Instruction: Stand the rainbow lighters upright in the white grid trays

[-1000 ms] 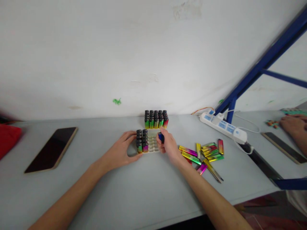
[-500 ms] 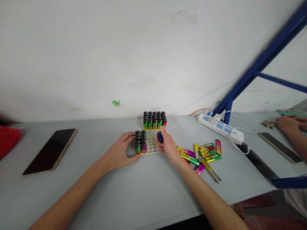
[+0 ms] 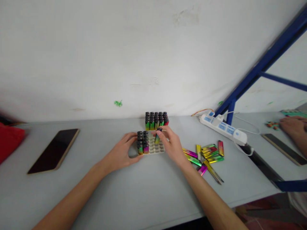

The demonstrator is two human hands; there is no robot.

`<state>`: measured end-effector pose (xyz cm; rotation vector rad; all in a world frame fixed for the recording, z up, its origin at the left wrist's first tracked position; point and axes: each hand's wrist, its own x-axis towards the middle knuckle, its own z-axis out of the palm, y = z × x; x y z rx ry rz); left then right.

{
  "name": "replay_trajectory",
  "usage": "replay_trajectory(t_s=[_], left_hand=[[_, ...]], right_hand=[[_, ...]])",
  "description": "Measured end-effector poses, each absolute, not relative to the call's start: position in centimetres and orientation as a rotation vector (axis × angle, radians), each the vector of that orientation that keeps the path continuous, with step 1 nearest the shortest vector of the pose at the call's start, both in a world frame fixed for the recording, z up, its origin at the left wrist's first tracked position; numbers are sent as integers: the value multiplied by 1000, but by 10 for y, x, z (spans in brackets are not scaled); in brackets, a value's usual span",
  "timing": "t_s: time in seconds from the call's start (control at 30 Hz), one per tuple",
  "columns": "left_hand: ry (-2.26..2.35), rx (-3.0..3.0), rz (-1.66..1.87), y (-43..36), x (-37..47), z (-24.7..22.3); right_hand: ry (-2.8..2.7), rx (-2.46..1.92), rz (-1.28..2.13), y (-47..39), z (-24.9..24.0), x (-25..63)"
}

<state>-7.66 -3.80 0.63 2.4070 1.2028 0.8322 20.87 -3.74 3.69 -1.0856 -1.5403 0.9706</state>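
Observation:
My right hand (image 3: pixel 173 144) pinches a lighter (image 3: pixel 157 138) with a dark top and a yellow-green body. The lighter is upright over the white tray (image 3: pixel 153 153), which has rows of round-edged slots. Whether its foot sits in a slot I cannot tell. My left hand (image 3: pixel 122 150) grips the tray's left end, thumb at the front corner and fingers behind. Two columns of black-topped lighters (image 3: pixel 143 142) stand in the tray beside it. Just behind, a block of upright lighters (image 3: pixel 157 121) stands close to the wall. Loose lighters (image 3: pixel 203 155) lie heaped right of my right hand.
A phone (image 3: pixel 54 150) lies at left, near a red item (image 3: pixel 11 142). On the right are a white power strip (image 3: pixel 223 127) with cables and a blue metal frame (image 3: pixel 242 86). Beyond it are another person's hand (image 3: pixel 292 127) and a second phone (image 3: pixel 284 148).
My right hand has turned the lighter from a tilted hold to upright over the tray. The left hand keeps its grip. The whole view has shifted slightly.

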Motion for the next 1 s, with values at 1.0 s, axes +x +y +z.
replay_trajectory(t_s=[1.0], left_hand=[[1244, 2418, 816, -27, -87, -5]], right_hand=[[-2137, -1284, 436, -31, 46, 228]])
